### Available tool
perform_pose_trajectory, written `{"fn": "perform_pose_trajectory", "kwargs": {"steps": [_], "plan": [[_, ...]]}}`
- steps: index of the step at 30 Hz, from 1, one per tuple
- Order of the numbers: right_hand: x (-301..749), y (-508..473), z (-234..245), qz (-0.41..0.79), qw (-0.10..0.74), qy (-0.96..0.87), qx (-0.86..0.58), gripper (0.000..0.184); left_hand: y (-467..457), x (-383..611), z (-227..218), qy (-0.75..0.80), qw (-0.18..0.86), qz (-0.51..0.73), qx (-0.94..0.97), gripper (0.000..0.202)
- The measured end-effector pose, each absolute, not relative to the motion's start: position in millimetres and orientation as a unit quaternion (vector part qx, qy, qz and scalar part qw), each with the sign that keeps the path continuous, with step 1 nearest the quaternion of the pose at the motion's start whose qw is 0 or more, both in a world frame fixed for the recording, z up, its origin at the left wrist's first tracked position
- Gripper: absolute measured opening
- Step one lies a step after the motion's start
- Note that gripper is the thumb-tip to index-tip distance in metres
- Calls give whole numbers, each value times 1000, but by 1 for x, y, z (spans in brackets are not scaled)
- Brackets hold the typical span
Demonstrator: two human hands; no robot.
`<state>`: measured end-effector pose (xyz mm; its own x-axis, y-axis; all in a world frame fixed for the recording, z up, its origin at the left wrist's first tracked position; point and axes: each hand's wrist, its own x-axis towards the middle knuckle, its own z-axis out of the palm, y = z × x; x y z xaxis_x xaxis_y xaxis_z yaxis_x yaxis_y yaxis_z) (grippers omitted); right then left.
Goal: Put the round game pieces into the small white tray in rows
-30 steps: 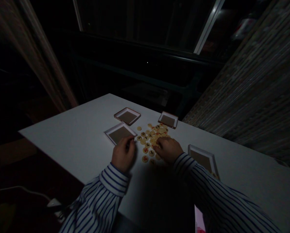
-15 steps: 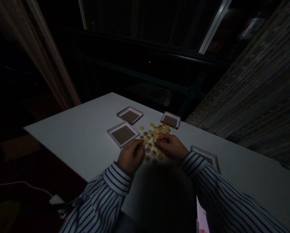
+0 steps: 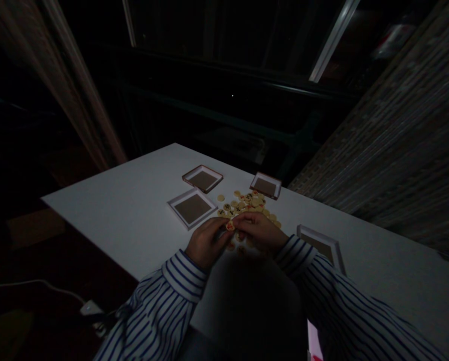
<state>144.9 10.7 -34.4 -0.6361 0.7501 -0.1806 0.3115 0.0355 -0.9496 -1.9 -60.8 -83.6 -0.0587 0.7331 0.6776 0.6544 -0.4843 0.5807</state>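
A round, pale xiangqi piece (image 3: 230,226) with a red character faces up between my two hands. My left hand (image 3: 205,243) pinches its left side with thumb and forefinger. From the other side, the bent fingers of my right hand (image 3: 261,229) close on its right edge; whether they hold a further piece is hidden. Beyond and under the hands lies a loose spread of xiangqi pieces (image 3: 238,208), some showing black or red characters, others blank side up. One blank piece (image 3: 220,198) sits apart at the spread's far left.
Around the pieces on the white table (image 3: 115,200) stand shallow open boxes: a white-rimmed one (image 3: 178,217) at left, a brown-edged one (image 3: 221,177) behind it, another (image 3: 279,192) at the far right and one (image 3: 336,244) beside my right forearm. A string curtain (image 3: 378,125) hangs at right.
My hands have come together from apart above the pieces. The red-character piece is now turned up between the fingertips of both.
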Motion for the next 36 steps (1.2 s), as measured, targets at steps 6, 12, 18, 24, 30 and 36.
{"fn": "perform_pose_trajectory", "kwargs": {"steps": [6,12,18,24,30,36], "plan": [[144,10,-35,554,178,-713,-390,22,-61,-3,-83,549,47,497,671,21],[157,12,-27,552,220,-684,-424,16,-57,-13,-83,642,26,386,662,26],[183,24,-18,513,257,-677,-461,13,-57,-10,-76,670,-26,269,692,29],[204,44,-28,405,270,-718,-497,20,-55,-9,-78,670,-46,240,701,26],[209,48,-37,248,203,-794,-516,23,-55,-9,-79,666,-49,234,706,27],[190,38,-31,69,100,-886,-448,24,-55,-9,-79,656,-49,242,713,27]]}}
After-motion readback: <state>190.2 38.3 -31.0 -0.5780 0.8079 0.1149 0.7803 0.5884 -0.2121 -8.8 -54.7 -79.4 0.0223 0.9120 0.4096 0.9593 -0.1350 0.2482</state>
